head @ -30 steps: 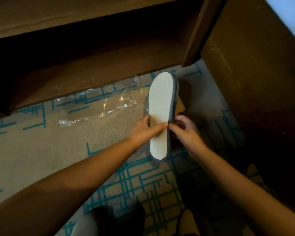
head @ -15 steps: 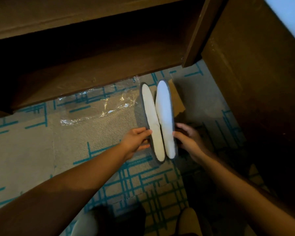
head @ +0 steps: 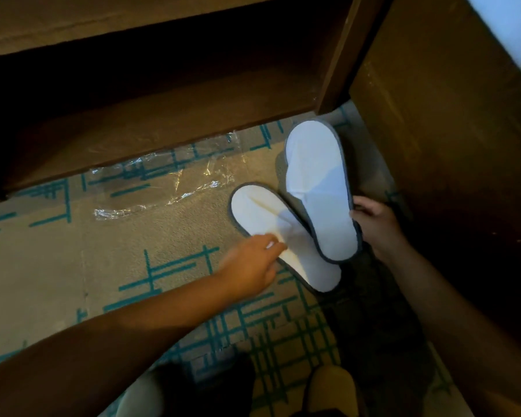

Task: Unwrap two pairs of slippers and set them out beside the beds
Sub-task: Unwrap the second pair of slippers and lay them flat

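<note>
Two white slippers with grey trim are spread apart over the carpet, tops up. My left hand (head: 253,263) grips the left slipper (head: 271,218) at its edge, low over the floor. My right hand (head: 373,224) holds the right slipper (head: 316,182) by its right side; that one overlaps the heel of the left slipper. An empty clear plastic wrapper (head: 169,182) lies flat on the carpet to the left of the slippers.
A dark wooden nightstand shelf (head: 151,121) overhangs the floor at the top, its post (head: 337,55) just beyond the right slipper. A brown bed side panel (head: 451,121) stands on the right. My feet (head: 331,389) are at the bottom on beige carpet (head: 42,266) with teal lines.
The slippers, held sole to sole a second ago, have been split apart and turned tops up. The left one has swung down and left toward the carpet.
</note>
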### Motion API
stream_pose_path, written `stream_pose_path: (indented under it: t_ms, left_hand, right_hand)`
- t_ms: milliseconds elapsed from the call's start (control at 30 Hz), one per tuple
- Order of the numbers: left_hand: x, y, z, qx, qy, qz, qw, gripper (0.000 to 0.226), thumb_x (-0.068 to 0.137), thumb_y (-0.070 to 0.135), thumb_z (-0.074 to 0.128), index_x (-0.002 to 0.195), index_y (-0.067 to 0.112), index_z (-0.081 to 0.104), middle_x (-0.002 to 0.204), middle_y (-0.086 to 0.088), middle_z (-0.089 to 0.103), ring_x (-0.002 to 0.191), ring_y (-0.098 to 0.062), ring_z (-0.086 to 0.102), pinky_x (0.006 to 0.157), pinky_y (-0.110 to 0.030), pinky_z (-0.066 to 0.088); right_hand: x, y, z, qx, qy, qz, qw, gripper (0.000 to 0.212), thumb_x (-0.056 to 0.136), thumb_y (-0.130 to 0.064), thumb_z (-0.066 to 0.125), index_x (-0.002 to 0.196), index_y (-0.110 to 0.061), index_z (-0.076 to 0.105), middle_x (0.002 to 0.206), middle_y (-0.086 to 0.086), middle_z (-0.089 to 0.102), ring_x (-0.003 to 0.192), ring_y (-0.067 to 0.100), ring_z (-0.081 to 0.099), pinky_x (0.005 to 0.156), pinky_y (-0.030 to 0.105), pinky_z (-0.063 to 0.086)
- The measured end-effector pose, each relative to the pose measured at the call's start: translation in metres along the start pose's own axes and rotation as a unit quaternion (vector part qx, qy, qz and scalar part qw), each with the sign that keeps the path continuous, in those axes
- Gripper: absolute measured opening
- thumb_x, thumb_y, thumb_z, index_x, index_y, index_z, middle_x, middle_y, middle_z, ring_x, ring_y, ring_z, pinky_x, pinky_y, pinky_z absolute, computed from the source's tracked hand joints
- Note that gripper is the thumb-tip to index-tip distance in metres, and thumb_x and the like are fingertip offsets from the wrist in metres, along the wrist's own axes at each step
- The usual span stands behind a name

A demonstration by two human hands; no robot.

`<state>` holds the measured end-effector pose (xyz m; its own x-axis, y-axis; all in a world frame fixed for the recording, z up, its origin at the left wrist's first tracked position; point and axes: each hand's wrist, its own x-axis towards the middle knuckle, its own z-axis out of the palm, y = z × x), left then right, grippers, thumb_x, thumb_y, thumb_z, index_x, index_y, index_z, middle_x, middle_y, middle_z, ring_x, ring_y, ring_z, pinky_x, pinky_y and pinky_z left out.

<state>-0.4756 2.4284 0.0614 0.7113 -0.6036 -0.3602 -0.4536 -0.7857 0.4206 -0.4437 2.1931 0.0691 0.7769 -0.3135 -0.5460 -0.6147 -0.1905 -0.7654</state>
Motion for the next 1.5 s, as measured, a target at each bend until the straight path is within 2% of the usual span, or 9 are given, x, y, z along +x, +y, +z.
stream_pose_path:
  t_ms: [100,167,433,633,800,967,1167,1400,1500]
  left_hand:
    - [0.003,-0.03,-0.013,0.195,-0.106,0.019,0.975,0.066,0.09,0.035,0.044,0.146,0.03,0.009,0.158,-0.012,-0.006,0.145,-0.031,-0.006,0.115,-0.056,0.004]
    - [0.0,-0.041,-0.009,0.216,-0.164,-0.011,0.962,0.067,0.091,0.042,0.038,0.144,0.038,-0.002,0.157,-0.01,-0.016,0.145,-0.03,-0.014,0.112,-0.062,-0.003]
    - [0.01,-0.014,0.01,0.134,-0.116,-0.072,0.981,0.058,0.093,0.049,0.026,0.144,0.039,0.0,0.155,-0.015,0.007,0.14,-0.036,0.011,0.113,-0.054,0.013]
    - [-0.009,-0.032,0.006,0.148,-0.003,-0.021,0.989,0.058,0.087,0.054,0.023,0.135,0.026,0.041,0.144,-0.015,0.042,0.135,-0.033,0.038,0.108,-0.058,0.027]
    - [-0.032,-0.069,0.018,0.159,-0.072,-0.025,0.984,0.08,0.072,0.069,-0.021,0.143,0.038,-0.001,0.158,-0.013,0.003,0.145,-0.028,0.0,0.111,-0.052,-0.003]
    - [-0.024,-0.054,0.015,0.151,-0.065,-0.05,0.985,0.072,0.078,0.059,-0.001,0.145,0.033,0.009,0.158,-0.009,0.009,0.145,-0.028,0.011,0.115,-0.056,0.005]
    - [-0.022,-0.061,0.006,0.102,0.02,-0.096,0.99,0.064,0.088,0.047,0.011,0.145,0.021,0.019,0.158,-0.005,0.015,0.146,-0.021,0.009,0.115,-0.05,-0.004]
    - [-0.031,-0.067,0.007,0.14,-0.036,-0.015,0.989,0.069,0.075,0.073,0.0,0.133,0.047,-0.026,0.152,-0.006,-0.019,0.139,-0.028,-0.02,0.11,-0.054,-0.012]
    - [-0.035,-0.068,0.015,0.187,-0.014,0.035,0.982,0.072,0.077,0.075,0.007,0.14,0.045,-0.013,0.155,-0.012,-0.004,0.141,-0.035,-0.007,0.107,-0.061,-0.003]
  right_hand:
    - [0.0,0.0,-0.003,-0.025,0.0,-0.001,1.0,0.039,0.088,0.0,0.05,0.125,-0.011,0.056,0.123,0.017,0.06,0.108,0.029,0.057,0.089,0.04,0.048]
    - [0.0,0.0,-0.006,-0.048,-0.005,0.0,0.999,0.04,0.088,0.0,0.05,0.126,-0.011,0.056,0.125,0.017,0.059,0.112,0.028,0.055,0.091,0.04,0.046]
    - [0.004,-0.003,-0.02,-0.11,0.005,-0.019,0.994,0.039,0.089,-0.001,0.047,0.126,-0.011,0.056,0.129,0.016,0.057,0.116,0.027,0.051,0.09,0.036,0.04]
    - [0.009,-0.009,-0.03,-0.128,0.024,-0.034,0.991,0.039,0.09,-0.001,0.046,0.126,-0.011,0.056,0.128,0.018,0.057,0.118,0.031,0.051,0.089,0.035,0.038]
    - [0.01,-0.009,-0.031,-0.144,-0.004,-0.039,0.989,0.039,0.091,0.0,0.045,0.127,-0.011,0.056,0.131,0.017,0.055,0.122,0.03,0.048,0.091,0.035,0.036]
    - [0.008,-0.011,-0.038,-0.245,-0.111,-0.077,0.96,0.037,0.091,0.001,0.046,0.125,-0.008,0.056,0.128,0.017,0.057,0.12,0.027,0.05,0.089,0.03,0.034]
    - [0.003,-0.013,-0.029,-0.429,-0.236,-0.131,0.862,0.035,0.088,0.002,0.047,0.113,-0.012,0.067,0.122,0.01,0.065,0.112,0.021,0.057,0.099,0.037,0.043]
    - [-0.001,-0.007,0.015,-0.484,-0.183,-0.223,0.826,0.036,0.089,-0.011,0.05,0.122,-0.02,0.061,0.127,0.004,0.06,0.116,0.022,0.053,0.1,0.035,0.042]
    - [-0.003,-0.003,0.021,-0.491,-0.106,-0.304,0.81,0.049,0.085,-0.019,0.058,0.133,-0.022,0.049,0.134,0.004,0.05,0.123,0.023,0.045,0.102,0.038,0.038]
